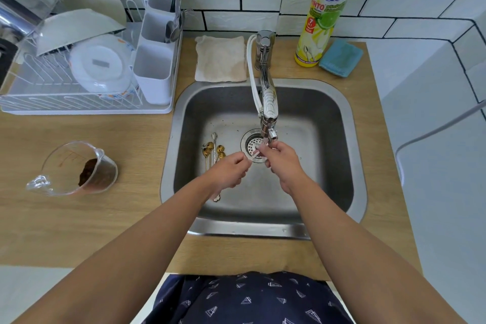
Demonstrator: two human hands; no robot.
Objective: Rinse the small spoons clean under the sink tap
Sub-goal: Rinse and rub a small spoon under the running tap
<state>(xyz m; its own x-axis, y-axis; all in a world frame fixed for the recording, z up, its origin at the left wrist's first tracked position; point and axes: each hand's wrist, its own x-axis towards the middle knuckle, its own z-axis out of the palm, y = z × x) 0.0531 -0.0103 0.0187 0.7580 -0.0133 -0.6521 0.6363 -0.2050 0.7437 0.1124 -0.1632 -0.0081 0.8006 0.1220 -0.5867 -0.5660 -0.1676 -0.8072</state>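
Observation:
Both hands meet under the tap [266,102] above the drain [253,145] of the steel sink [328,123]. My left hand [228,169] pinches the handle of a small silver spoon [254,156]. My right hand [282,163] pinches the spoon's upper end right beneath the spout, where water falls. Several small gold and silver spoons [213,150] lie on the sink floor to the left of the drain, partly hidden by my left hand. One handle end [216,198] shows below my left wrist.
A dish rack [79,102] with plates and a white cutlery holder [155,73] stands at the left. A glass measuring cup [76,168] with brown residue lies on the wooden counter. Behind the sink are a cloth [221,59], a detergent bottle [324,10] and a blue sponge [340,58].

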